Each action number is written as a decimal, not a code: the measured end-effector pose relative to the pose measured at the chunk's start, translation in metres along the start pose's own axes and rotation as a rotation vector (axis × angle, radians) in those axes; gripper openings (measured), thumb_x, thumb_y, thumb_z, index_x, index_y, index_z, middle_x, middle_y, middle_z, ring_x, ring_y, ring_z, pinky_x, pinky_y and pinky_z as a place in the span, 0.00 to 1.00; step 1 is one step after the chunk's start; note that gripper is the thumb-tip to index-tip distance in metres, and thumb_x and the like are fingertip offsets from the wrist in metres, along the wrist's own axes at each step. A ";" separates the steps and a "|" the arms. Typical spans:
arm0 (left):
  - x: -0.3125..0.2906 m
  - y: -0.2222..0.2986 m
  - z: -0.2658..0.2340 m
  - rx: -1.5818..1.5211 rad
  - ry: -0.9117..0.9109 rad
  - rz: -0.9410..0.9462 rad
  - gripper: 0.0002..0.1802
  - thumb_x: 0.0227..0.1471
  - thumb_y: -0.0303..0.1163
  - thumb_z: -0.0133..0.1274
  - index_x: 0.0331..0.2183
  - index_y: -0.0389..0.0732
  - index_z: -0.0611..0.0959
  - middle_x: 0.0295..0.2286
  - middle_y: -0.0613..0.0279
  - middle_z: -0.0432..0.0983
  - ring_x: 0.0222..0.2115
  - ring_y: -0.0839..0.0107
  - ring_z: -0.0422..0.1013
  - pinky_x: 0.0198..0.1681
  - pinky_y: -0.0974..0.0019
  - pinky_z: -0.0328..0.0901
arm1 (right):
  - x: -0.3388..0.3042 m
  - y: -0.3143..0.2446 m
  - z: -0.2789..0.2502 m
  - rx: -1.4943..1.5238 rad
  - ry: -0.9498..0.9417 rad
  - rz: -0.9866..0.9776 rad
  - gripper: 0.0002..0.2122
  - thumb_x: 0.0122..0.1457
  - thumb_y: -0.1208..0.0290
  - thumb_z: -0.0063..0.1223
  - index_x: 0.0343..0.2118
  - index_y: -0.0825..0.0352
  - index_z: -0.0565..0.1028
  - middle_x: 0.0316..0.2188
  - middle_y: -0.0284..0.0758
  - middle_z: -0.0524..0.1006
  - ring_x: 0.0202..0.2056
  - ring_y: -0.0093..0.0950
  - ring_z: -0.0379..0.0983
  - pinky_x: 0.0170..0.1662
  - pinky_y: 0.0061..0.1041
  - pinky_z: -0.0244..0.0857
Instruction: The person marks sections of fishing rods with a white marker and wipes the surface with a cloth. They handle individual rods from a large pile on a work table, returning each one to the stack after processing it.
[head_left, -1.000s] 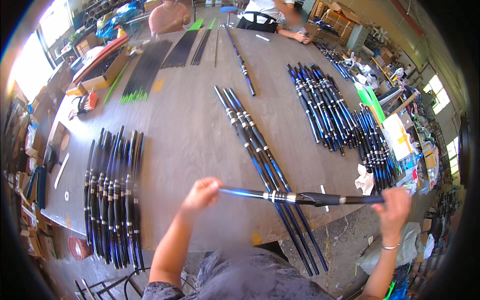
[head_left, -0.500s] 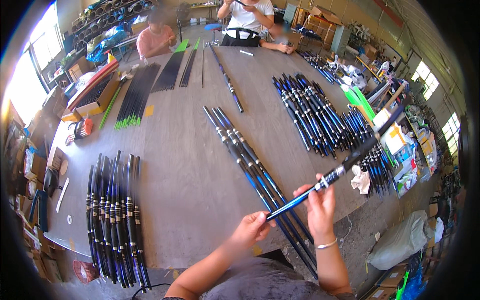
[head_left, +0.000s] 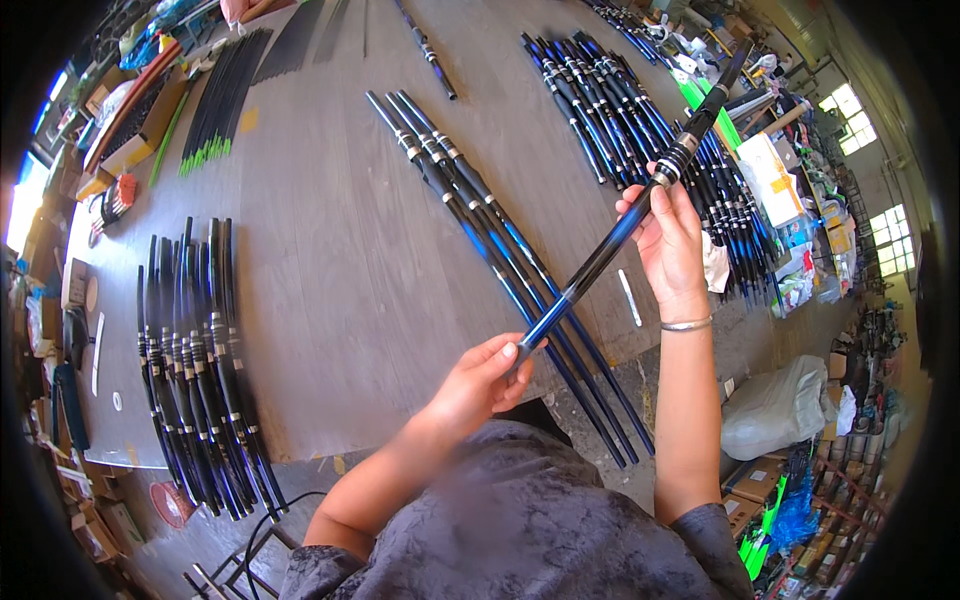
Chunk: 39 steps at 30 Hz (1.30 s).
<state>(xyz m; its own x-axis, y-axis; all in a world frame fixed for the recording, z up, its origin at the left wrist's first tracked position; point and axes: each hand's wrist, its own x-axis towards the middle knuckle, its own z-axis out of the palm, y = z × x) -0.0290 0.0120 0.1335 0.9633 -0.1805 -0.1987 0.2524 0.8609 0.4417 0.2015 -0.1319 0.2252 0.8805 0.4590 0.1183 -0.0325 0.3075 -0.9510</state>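
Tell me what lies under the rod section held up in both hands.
The black-and-blue rod section is held between the left hand and right hand. Beneath it, three similar rods lie on the grey table. Where it crosses them, short stretches are hidden.

My left hand (head_left: 480,375) covered the near end of the blue-black rod (head_left: 610,240), and my right hand (head_left: 668,240) hid a stretch of it below the silver-ringed section. My torso and forearms hid the near table edge (head_left: 330,455), and the bundle of dark rods (head_left: 190,350) ran off it into shadow. Clutter along the far right wall was too small to identify.
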 end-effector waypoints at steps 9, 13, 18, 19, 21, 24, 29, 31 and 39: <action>0.001 -0.005 0.000 0.089 0.048 0.043 0.19 0.54 0.28 0.56 0.46 0.46 0.68 0.26 0.68 0.63 0.20 0.81 0.57 0.19 0.76 0.51 | 0.000 0.006 -0.003 -0.018 -0.020 0.014 0.14 0.66 0.70 0.45 0.52 0.64 0.66 0.36 0.37 0.76 0.38 0.29 0.75 0.44 0.29 0.71; 0.000 -0.003 0.002 0.136 0.064 0.012 0.20 0.54 0.27 0.56 0.46 0.46 0.67 0.26 0.69 0.62 0.20 0.81 0.56 0.19 0.76 0.51 | 0.000 0.008 -0.003 -0.017 -0.018 0.030 0.14 0.65 0.70 0.45 0.52 0.65 0.66 0.36 0.37 0.76 0.39 0.29 0.75 0.45 0.29 0.71; 0.001 -0.004 0.003 0.164 0.069 -0.037 0.21 0.58 0.32 0.52 0.52 0.42 0.67 0.24 0.72 0.58 0.20 0.82 0.53 0.20 0.77 0.50 | 0.000 0.012 -0.007 -0.008 -0.004 0.048 0.13 0.65 0.70 0.45 0.51 0.65 0.67 0.36 0.37 0.76 0.39 0.29 0.75 0.45 0.29 0.71; 0.001 -0.004 0.004 0.141 0.066 -0.056 0.20 0.60 0.33 0.50 0.52 0.42 0.67 0.23 0.73 0.57 0.20 0.83 0.52 0.20 0.78 0.49 | 0.001 0.013 -0.008 -0.006 -0.004 0.054 0.13 0.65 0.70 0.45 0.51 0.65 0.67 0.36 0.37 0.76 0.39 0.29 0.75 0.45 0.29 0.71; 0.002 -0.003 0.005 0.096 0.059 -0.093 0.19 0.62 0.34 0.46 0.53 0.41 0.68 0.21 0.76 0.53 0.19 0.85 0.50 0.19 0.79 0.46 | 0.001 0.015 -0.008 -0.013 -0.007 0.062 0.12 0.65 0.70 0.45 0.51 0.64 0.67 0.36 0.37 0.76 0.38 0.29 0.75 0.45 0.28 0.71; 0.004 -0.008 -0.001 0.052 -0.007 -0.060 0.17 0.62 0.34 0.46 0.51 0.41 0.70 0.21 0.76 0.54 0.19 0.85 0.50 0.19 0.78 0.46 | 0.002 0.016 -0.008 -0.015 -0.002 0.077 0.12 0.65 0.69 0.46 0.50 0.64 0.67 0.35 0.36 0.76 0.38 0.28 0.75 0.45 0.28 0.71; 0.003 -0.008 -0.002 0.101 0.015 -0.058 0.19 0.60 0.33 0.49 0.52 0.41 0.70 0.20 0.75 0.55 0.19 0.83 0.52 0.19 0.78 0.49 | 0.003 0.021 -0.010 -0.006 -0.004 0.097 0.13 0.65 0.69 0.46 0.51 0.64 0.67 0.35 0.36 0.76 0.38 0.28 0.75 0.44 0.28 0.71; 0.003 -0.009 -0.002 0.120 0.027 -0.050 0.20 0.59 0.33 0.50 0.52 0.41 0.70 0.20 0.74 0.57 0.19 0.83 0.53 0.19 0.78 0.50 | 0.003 0.024 -0.009 -0.003 0.006 0.100 0.14 0.65 0.69 0.46 0.52 0.65 0.67 0.35 0.36 0.76 0.38 0.28 0.75 0.44 0.27 0.71; 0.005 -0.012 -0.008 0.327 0.091 -0.069 0.11 0.58 0.35 0.52 0.40 0.42 0.71 0.20 0.73 0.61 0.17 0.82 0.56 0.18 0.76 0.49 | -0.002 0.031 -0.006 -0.009 -0.020 0.108 0.14 0.65 0.72 0.44 0.52 0.65 0.65 0.34 0.36 0.76 0.37 0.28 0.75 0.43 0.28 0.71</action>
<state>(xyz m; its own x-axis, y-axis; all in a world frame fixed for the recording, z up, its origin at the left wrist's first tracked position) -0.0276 0.0047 0.1205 0.9346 -0.1767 -0.3087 0.3466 0.6474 0.6788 0.2017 -0.1284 0.1943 0.8624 0.5057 0.0204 -0.1226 0.2478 -0.9610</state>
